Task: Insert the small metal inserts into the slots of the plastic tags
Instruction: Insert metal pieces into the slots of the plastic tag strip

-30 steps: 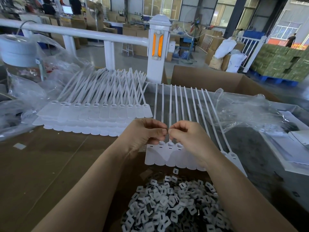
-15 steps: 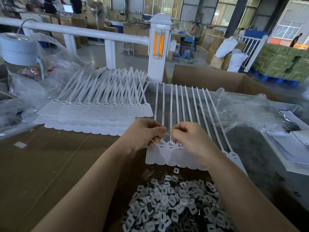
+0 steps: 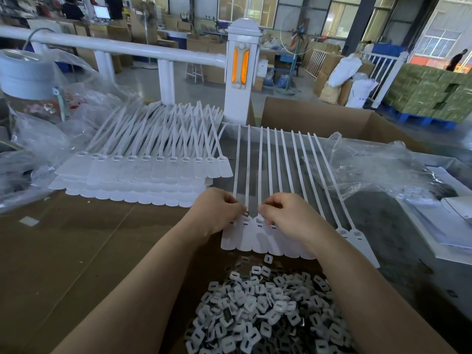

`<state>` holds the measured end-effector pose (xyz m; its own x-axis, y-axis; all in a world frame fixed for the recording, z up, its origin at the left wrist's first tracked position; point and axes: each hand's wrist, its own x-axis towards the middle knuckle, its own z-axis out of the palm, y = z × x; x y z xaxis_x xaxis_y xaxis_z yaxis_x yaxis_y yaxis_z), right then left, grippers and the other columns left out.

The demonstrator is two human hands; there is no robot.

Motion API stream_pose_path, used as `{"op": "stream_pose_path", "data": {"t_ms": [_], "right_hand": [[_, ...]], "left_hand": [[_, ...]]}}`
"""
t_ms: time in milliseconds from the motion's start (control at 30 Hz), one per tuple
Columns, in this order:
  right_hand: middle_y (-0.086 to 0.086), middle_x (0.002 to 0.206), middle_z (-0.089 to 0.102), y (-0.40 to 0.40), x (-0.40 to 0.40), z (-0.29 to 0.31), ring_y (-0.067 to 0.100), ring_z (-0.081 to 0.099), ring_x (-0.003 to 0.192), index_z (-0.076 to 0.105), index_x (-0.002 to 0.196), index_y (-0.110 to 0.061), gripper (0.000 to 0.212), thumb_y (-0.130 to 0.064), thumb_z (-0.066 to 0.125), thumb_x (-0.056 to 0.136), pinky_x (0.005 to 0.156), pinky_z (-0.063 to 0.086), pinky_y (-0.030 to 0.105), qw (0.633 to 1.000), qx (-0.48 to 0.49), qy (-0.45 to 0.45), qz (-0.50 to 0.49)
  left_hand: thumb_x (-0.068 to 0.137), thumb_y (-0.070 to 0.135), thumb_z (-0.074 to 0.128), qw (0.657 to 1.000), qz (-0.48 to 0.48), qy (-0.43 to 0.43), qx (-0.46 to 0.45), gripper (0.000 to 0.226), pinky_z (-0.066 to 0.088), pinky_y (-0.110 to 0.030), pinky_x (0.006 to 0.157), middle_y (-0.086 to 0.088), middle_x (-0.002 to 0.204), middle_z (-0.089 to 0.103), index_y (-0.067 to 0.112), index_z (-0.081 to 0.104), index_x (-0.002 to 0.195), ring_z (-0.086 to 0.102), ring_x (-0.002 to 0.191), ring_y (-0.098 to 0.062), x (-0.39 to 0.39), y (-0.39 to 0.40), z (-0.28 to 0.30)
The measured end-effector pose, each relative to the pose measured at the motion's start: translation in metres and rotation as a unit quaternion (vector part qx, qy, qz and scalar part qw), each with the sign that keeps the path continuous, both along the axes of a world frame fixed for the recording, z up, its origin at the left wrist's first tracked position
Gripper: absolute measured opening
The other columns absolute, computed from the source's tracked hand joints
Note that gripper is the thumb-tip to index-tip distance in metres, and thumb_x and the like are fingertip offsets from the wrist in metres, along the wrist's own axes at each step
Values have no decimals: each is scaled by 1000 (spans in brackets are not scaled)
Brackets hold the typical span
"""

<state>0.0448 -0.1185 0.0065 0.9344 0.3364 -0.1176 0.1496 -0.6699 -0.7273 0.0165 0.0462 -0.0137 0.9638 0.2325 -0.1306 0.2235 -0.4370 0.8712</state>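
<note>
A row of white plastic tags point(image 3: 258, 238) with long straps lies in front of me on the table. My left hand point(image 3: 217, 210) pinches a small metal insert point(image 3: 246, 213) at its fingertips, just above the slots of the leftmost tags. My right hand point(image 3: 286, 213) rests with curled fingers on the tag heads beside it; what its fingertips hold is hidden. A heap of small white-and-dark pieces point(image 3: 268, 312) lies near me between my forearms.
A stack of white tags point(image 3: 143, 175) sits at the left. Clear plastic bags point(image 3: 378, 169) lie at the right and far left. A cardboard box point(image 3: 319, 116) and a white railing post point(image 3: 241, 72) stand behind. White trays point(image 3: 454, 226) are at the right edge.
My hands have drawn slightly apart; the left hand moved left along the tag row and a metal insert now shows at its fingertips.
</note>
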Motion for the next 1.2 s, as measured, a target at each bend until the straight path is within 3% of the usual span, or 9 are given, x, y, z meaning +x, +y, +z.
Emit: {"op": "stream_pose_path", "data": {"t_ms": [633,767,967,1200], "right_hand": [[-4,89,66,-2,3,-1,11,62,83,65,99,-26,14,-37,57,98,68,43,27,1000,-3,24,11],[-6,89,66,-2,3,-1,10,62,84,65,101,-26,15,-38,57,98,68,42,27,1000,-1,24,13],[-5,84,68,-4,4,0,8,62,78,66,95,-27,12,-34,56,99,65,41,25,999,11,34,9],[-10,82,69,-10,6,3,2,63,76,72,86,-30,4,-27,72,89,64,43,19,996,-5,35,80]], "left_hand": [[81,22,77,997,12,9,74,18,41,-19,51,3,70,66,21,64,68,59,64,-9,0,-8,0],[82,19,76,998,3,18,53,15,41,-19,52,2,73,65,21,66,71,58,66,-10,0,-7,1],[90,14,66,998,9,45,-52,9,35,-19,39,1,61,55,16,71,83,43,52,-13,0,4,2],[83,26,77,998,-15,-3,68,14,39,-16,54,8,75,63,26,66,75,57,70,-6,-1,-3,-2]]}}
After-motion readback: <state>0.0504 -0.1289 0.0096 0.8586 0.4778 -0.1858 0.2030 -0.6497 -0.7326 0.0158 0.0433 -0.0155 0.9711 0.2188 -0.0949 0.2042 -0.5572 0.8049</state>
